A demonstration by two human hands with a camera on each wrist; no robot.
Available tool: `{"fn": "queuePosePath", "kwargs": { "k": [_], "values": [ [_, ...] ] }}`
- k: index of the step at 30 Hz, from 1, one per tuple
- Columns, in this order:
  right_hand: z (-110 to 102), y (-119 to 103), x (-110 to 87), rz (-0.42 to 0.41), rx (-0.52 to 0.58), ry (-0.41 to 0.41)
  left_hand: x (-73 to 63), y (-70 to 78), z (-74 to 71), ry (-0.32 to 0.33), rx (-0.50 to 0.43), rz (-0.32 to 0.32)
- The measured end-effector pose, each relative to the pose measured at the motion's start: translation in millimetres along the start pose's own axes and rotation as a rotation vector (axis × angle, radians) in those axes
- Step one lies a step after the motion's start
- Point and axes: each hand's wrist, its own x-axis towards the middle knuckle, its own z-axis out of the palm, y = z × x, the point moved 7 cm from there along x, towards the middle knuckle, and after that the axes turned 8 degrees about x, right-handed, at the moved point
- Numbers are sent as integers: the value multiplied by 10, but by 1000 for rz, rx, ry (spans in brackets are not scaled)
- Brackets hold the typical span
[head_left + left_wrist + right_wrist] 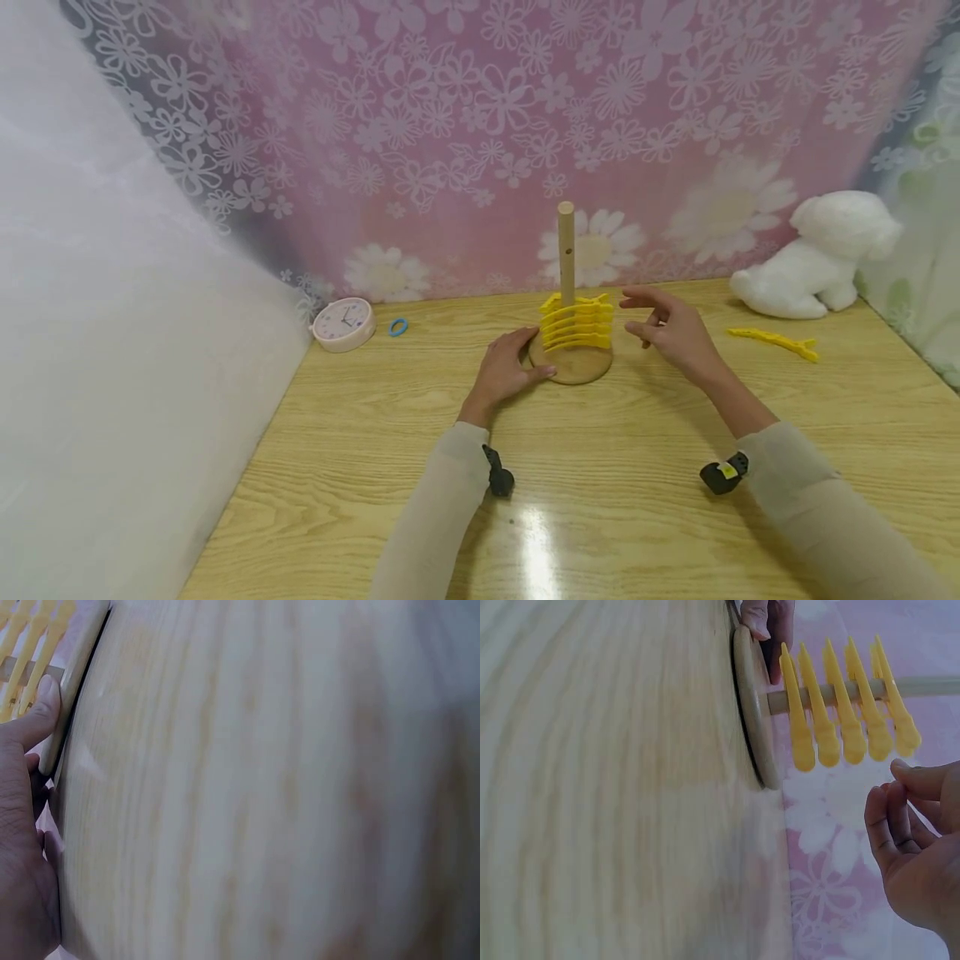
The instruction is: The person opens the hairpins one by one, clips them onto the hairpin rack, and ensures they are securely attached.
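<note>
A wooden stand has a round base [576, 368] and an upright post [567, 262]. Several yellow clips [577, 327] are clamped one above another on the lower post, as the right wrist view shows from the side. My left hand [504, 368] holds the base by its left rim, thumb toward the front; in the left wrist view the thumb [41, 705] lies against the base. Just right of the clips hovers my right hand [671, 333], thumb and fingers loosely bent with nothing between them. It appears slightly apart from the topmost clip [900, 724].
Another yellow clip [776, 340] lies on the table [360, 467] at the right, in front of a white plush dog [813, 258]. Back left are a pink clock [343, 325] and a blue ring [398, 327]. A flowered curtain [465, 150] hangs behind the table.
</note>
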Motion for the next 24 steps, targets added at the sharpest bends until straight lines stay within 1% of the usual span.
{"fn": "queuePosePath", "kwargs": {
  "k": [6, 12, 16, 24],
  "values": [
    [-267, 146, -174, 52, -32, 14, -1, -9, -10, 5, -16, -1],
    [-608, 374, -342, 113, -53, 52, -4, -26, -1, 3, -19, -2],
    [-831, 500, -445, 144, -78, 60, -1, -34, 9, 3, -13, -5],
    [-1344, 632, -639, 210, -231, 69, 7, -28, 30, -1, -19, 2]
  ]
}}
